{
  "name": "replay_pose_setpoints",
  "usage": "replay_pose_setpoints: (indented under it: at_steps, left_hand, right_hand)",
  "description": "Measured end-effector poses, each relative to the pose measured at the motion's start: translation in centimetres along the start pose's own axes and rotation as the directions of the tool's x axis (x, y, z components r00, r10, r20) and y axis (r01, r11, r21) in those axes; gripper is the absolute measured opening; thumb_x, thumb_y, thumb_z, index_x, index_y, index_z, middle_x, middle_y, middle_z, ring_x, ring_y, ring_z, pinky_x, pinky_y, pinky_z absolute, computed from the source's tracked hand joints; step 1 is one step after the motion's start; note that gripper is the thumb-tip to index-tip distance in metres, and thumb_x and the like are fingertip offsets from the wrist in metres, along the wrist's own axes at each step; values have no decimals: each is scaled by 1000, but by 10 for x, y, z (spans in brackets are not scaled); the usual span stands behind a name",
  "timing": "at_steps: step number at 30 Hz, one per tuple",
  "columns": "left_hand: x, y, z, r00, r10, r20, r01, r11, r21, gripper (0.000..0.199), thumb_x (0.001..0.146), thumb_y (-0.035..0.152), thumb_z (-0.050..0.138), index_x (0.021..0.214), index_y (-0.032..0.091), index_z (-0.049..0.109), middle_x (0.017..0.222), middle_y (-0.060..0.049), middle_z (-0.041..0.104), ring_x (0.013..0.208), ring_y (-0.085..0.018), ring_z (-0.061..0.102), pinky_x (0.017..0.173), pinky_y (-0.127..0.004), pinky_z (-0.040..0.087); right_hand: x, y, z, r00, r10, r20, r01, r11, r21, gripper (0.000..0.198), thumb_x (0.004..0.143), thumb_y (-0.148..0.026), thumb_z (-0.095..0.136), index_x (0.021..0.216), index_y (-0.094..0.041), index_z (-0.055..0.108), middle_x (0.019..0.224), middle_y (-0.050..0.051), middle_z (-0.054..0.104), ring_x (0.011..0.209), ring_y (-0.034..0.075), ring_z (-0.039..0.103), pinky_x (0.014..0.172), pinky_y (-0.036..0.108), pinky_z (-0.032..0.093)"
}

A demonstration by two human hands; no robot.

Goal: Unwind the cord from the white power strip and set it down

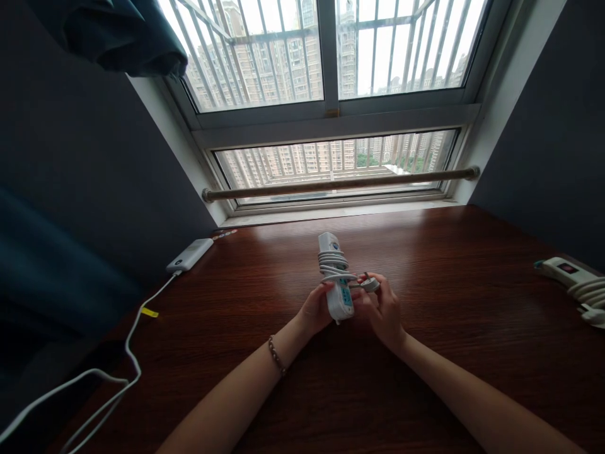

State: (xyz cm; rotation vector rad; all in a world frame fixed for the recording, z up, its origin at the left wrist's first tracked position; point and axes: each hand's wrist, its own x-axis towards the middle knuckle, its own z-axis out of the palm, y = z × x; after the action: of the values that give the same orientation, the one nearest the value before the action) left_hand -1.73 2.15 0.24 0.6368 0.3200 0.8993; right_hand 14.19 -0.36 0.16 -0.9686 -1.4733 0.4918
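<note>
A white power strip [341,302] is held up above the brown table, its far end tilted away from me. Its grey-white cord [333,263] is wound in several loops around the middle of the strip. My left hand [317,309] grips the near part of the strip from the left side. On the right, my right hand [382,309] has its fingers closed on the plug [370,284] at the cord's end. Bluish socket faces show on the strip near the plug. The fingertips behind the strip are partly hidden.
A second power strip with wound cord [570,274] lies at the table's right edge. To the left, a white power bank-like box [190,255] trails a white cable [130,343] with a yellow tag [150,312]. A rail [340,185] crosses the window behind the table [439,265].
</note>
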Motion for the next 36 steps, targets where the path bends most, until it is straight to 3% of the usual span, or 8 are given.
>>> replay_pose_setpoints:
  at_steps: [3,7,15,20,26,31,34,36]
  left_hand:
    - [-4,2,-2,990,-80,120,82,997,-11,46,74,34,55,114,12,55,110,-15,58,99,-31,56,86,-45,38]
    - [-8,2,3,950,-211,229,187,975,120,51,65,27,61,113,11,55,103,-16,61,90,-31,59,80,-43,40]
    - [-11,-4,13,947,-237,217,179,950,257,64,54,11,60,117,12,51,105,-16,58,83,-27,57,71,-39,42]
    - [-9,1,3,976,-163,142,139,976,166,60,56,19,54,116,8,51,94,-16,61,74,-26,58,66,-38,40]
    - [-7,7,-14,989,-113,98,108,992,59,50,67,35,52,107,4,56,84,-15,60,78,-26,56,72,-37,39]
    - [-7,9,-8,996,-65,67,68,996,-50,49,73,42,48,109,11,55,102,-12,57,76,-17,53,76,-33,37]
    - [-6,11,-5,999,-47,25,51,988,-143,52,72,41,51,112,9,53,99,-12,58,75,-16,51,74,-31,37]
    - [-5,12,-6,999,-39,-1,38,984,-175,52,71,42,52,112,9,53,96,-12,59,74,-17,51,73,-31,37]
  right_hand:
    - [6,9,0,953,270,-137,-238,949,209,21,79,-29,53,98,-18,53,96,4,61,88,18,56,83,30,41]
    - [16,27,0,806,579,-122,-441,724,530,17,76,-35,54,79,-18,56,71,1,60,61,14,54,63,28,45]
    - [32,33,-8,813,571,117,-475,533,701,22,71,-38,57,79,-17,56,75,3,64,63,16,59,57,27,47]
    - [34,33,-13,733,647,212,-558,393,731,32,80,-47,50,82,-16,60,73,6,67,70,17,64,61,25,49]
    - [32,33,-15,683,715,153,-618,453,643,46,81,-57,44,78,-14,60,74,10,68,73,21,66,66,29,50]
    - [36,35,-15,726,670,156,-600,506,620,50,79,-61,42,89,-14,56,91,13,67,86,26,63,75,40,50]
    - [40,20,-23,801,585,-124,-450,726,520,44,81,-57,43,95,-17,52,104,12,62,94,23,59,82,41,46]
    - [38,-5,-35,869,343,-357,-225,916,331,38,81,-49,48,101,-17,50,110,12,59,99,21,56,89,41,41]
